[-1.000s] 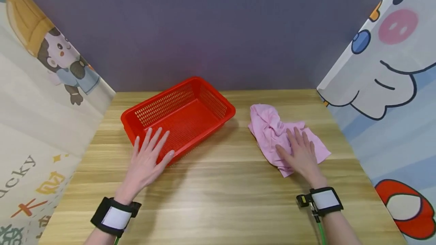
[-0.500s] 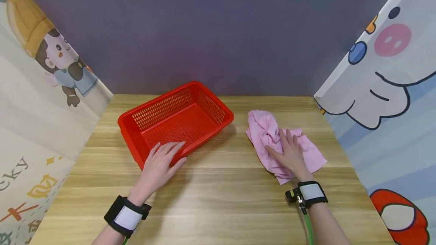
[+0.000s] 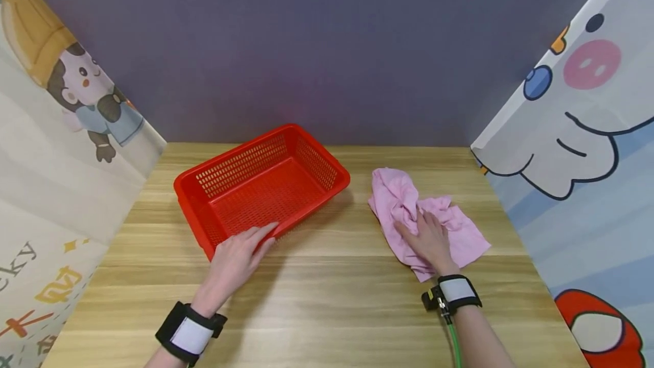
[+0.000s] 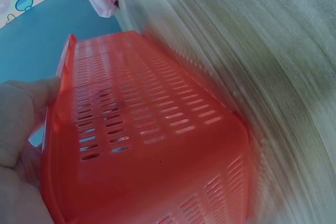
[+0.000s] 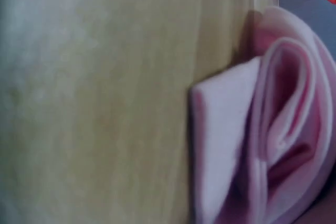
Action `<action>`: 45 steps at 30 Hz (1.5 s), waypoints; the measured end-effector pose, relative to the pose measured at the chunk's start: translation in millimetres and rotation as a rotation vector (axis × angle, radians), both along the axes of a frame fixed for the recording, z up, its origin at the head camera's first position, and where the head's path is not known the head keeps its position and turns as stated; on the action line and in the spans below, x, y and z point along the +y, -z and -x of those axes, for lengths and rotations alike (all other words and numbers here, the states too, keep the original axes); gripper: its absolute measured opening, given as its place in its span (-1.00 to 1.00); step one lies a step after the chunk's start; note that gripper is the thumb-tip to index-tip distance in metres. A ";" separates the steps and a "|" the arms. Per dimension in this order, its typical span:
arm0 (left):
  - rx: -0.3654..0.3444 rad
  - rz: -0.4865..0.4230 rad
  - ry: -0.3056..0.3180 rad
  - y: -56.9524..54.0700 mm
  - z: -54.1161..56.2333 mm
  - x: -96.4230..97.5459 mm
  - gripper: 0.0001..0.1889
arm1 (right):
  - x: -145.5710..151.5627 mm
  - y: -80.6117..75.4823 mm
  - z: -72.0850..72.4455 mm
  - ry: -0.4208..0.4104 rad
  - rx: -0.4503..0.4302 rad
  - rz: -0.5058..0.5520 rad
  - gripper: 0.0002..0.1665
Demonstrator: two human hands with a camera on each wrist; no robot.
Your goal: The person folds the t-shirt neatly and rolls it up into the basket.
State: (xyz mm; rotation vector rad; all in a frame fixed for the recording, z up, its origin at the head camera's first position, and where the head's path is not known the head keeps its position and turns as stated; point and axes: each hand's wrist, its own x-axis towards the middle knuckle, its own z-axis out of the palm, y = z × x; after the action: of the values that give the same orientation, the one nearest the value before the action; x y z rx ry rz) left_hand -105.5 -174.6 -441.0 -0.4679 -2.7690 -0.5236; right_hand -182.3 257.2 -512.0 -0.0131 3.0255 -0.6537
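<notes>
A red plastic basket (image 3: 276, 186) with slotted walls stands at an angle on the left side of the table, and nothing lies in it. My left hand (image 3: 237, 260) grips its near rim, fingers over the inside and thumb on the outer wall; the left wrist view shows the thumb (image 4: 39, 90) against the rim. To the right lies a crumpled pink cloth (image 3: 390, 203), with my right hand (image 3: 431, 243) on top of it. The right fingers are bent into the folds, their tips partly hidden. Loose folds of the cloth (image 5: 294, 103) fill the right wrist view's right side.
The wood-grain table (image 3: 327, 300) ends at a dark grey wall (image 3: 327, 50) behind. Printed curtains hang at the left (image 3: 61, 186) and at the right (image 3: 587, 214). Each wrist wears a black strap with a camera; a green cable (image 3: 453, 345) trails from the right one.
My left hand has drawn back from above the basket and taken hold of its near rim. The right hand's fingers have curled into the pink cloth. The head view has shifted slightly.
</notes>
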 end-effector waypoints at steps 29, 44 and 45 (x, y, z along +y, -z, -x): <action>0.076 -0.062 -0.469 2.1 9.1 -48.8 -0.53 | -66.0 -5.4 -11.7 -0.070 0.162 0.056 -0.30; -0.274 -0.264 0.048 31.5 21.4 52.2 -0.39 | -126.8 -18.0 -17.4 -0.134 0.025 0.345 -0.56; -0.372 -0.309 0.072 35.3 23.6 58.3 -0.32 | -129.2 -19.7 -17.1 -0.141 -0.028 0.419 -0.56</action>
State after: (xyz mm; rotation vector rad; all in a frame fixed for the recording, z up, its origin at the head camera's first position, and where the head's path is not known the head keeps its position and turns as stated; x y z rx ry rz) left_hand -129.1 -116.3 -476.3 -0.4335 -2.9405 -1.1391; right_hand -165.2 128.1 -492.2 -0.2266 2.7675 -1.2400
